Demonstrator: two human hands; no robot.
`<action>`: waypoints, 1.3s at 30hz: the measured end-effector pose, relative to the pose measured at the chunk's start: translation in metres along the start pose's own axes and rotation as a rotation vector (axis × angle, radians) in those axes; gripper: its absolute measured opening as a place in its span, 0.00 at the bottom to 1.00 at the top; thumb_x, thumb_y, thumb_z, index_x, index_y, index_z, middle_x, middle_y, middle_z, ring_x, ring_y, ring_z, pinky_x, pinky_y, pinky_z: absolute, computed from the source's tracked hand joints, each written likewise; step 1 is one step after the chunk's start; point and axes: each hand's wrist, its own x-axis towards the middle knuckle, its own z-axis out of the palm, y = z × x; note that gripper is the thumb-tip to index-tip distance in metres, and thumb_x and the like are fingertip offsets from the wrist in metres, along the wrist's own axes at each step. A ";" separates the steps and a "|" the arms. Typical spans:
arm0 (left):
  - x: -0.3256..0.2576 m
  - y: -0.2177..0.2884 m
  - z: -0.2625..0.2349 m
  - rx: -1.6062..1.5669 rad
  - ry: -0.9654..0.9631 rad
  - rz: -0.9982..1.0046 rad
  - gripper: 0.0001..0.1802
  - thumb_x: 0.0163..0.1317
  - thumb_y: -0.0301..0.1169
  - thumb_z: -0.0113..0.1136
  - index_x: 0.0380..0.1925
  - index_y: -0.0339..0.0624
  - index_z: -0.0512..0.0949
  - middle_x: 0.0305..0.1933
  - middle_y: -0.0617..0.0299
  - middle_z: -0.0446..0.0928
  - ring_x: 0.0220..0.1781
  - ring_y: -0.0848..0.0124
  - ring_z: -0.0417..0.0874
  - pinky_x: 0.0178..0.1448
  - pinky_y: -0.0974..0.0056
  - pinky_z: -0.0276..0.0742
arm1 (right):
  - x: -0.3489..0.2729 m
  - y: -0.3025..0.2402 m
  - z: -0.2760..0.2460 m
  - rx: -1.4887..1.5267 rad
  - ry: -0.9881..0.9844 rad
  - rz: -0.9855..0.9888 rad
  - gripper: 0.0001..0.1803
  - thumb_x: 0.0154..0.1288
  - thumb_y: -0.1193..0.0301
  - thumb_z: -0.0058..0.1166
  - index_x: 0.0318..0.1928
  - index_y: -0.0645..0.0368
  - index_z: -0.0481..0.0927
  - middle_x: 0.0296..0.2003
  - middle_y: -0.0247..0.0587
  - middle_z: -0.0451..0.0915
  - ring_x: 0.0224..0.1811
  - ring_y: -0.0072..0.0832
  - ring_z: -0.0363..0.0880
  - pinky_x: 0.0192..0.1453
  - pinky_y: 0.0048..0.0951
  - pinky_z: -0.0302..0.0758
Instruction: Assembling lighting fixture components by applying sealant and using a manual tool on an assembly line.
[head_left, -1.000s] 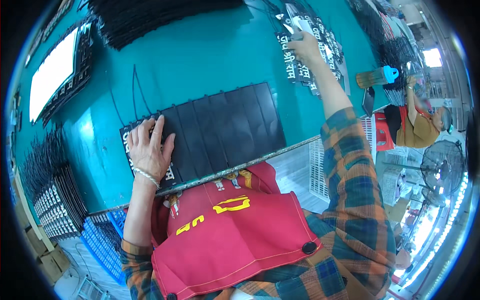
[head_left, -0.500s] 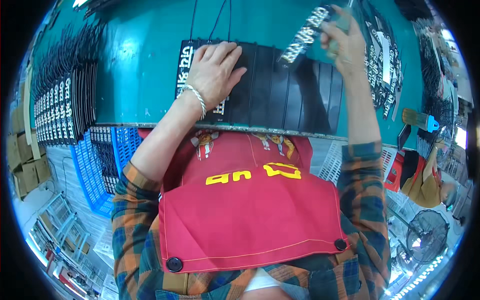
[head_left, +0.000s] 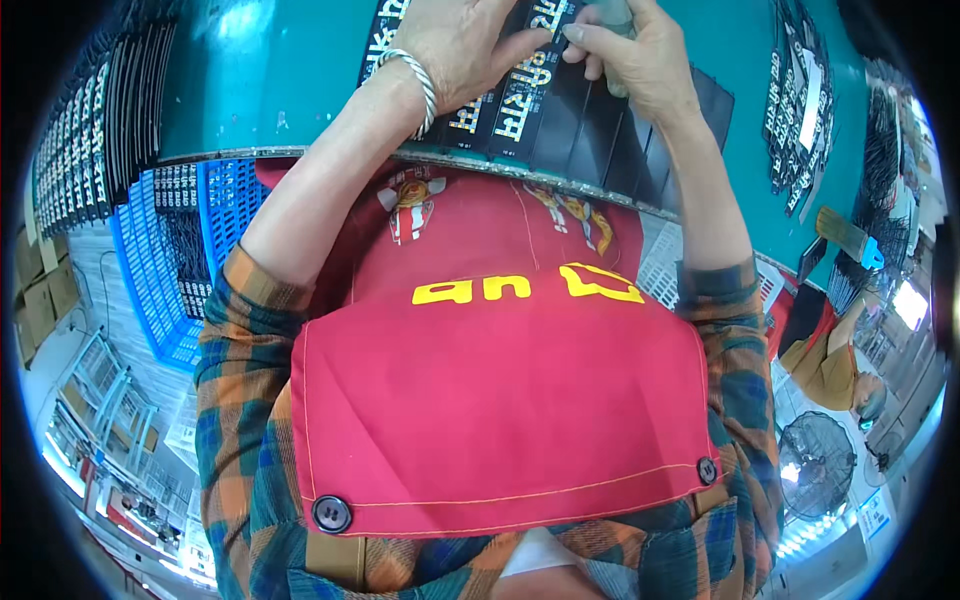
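Note:
Black strips with pale raised characters lie side by side in a black slotted tray [head_left: 655, 140] at the table's front edge. My left hand [head_left: 450, 50] rests over the left strips, its thumb stretched out to the right; the other fingertips run past the upper edge of view. Beneath that thumb is a character strip [head_left: 522, 95], lying flat. My right hand [head_left: 640, 60] is at this strip's right side, thumb and fingers curled in. A pale greenish, see-through thing shows within its grip, too hidden to name.
Upright dark strips with wires [head_left: 85, 130] stand at the left on the green table [head_left: 250, 110]. Loose strips [head_left: 800, 110] and a brush [head_left: 845, 235] lie at the right. Below the left edge is a blue crate [head_left: 150, 270]. A person [head_left: 835, 365] and a fan [head_left: 815, 460] are at lower right.
The strip that my right hand held up at the right now lies in the tray beside the left one. My right hand has come left, toward my left hand. The view has shifted, placing the table higher.

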 end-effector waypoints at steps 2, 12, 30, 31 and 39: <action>0.002 0.003 -0.004 -0.026 -0.009 0.038 0.36 0.66 0.42 0.65 0.69 0.34 0.68 0.57 0.45 0.78 0.59 0.50 0.78 0.67 0.51 0.69 | 0.001 0.004 -0.002 -0.096 0.008 -0.073 0.20 0.66 0.75 0.62 0.57 0.65 0.77 0.25 0.33 0.80 0.19 0.17 0.76 0.21 0.18 0.68; -0.007 0.002 0.017 0.262 -0.013 0.140 0.23 0.63 0.43 0.69 0.59 0.56 0.82 0.63 0.61 0.76 0.66 0.61 0.75 0.68 0.52 0.69 | -0.016 0.017 -0.012 -0.197 0.008 0.016 0.32 0.62 0.72 0.65 0.66 0.66 0.73 0.38 0.37 0.81 0.34 0.19 0.78 0.30 0.25 0.74; 0.002 0.015 0.021 0.216 -0.049 0.114 0.32 0.65 0.39 0.68 0.67 0.44 0.71 0.59 0.59 0.76 0.61 0.61 0.76 0.68 0.53 0.68 | -0.064 -0.001 -0.052 -0.917 0.068 -0.447 0.20 0.65 0.72 0.65 0.58 0.54 0.83 0.48 0.40 0.86 0.40 0.37 0.88 0.40 0.34 0.84; 0.002 0.015 0.021 0.215 -0.051 0.114 0.32 0.65 0.39 0.68 0.67 0.44 0.71 0.59 0.59 0.76 0.61 0.61 0.76 0.68 0.53 0.68 | -0.064 -0.005 -0.052 -0.994 0.067 -0.468 0.20 0.65 0.72 0.65 0.58 0.53 0.83 0.46 0.39 0.85 0.38 0.37 0.87 0.38 0.34 0.84; 0.002 0.015 0.020 0.241 -0.045 0.118 0.38 0.62 0.39 0.70 0.71 0.47 0.68 0.57 0.61 0.75 0.60 0.61 0.76 0.68 0.53 0.69 | -0.057 -0.034 -0.053 -1.122 0.003 -0.527 0.19 0.65 0.73 0.64 0.56 0.52 0.83 0.40 0.36 0.83 0.33 0.36 0.86 0.35 0.35 0.83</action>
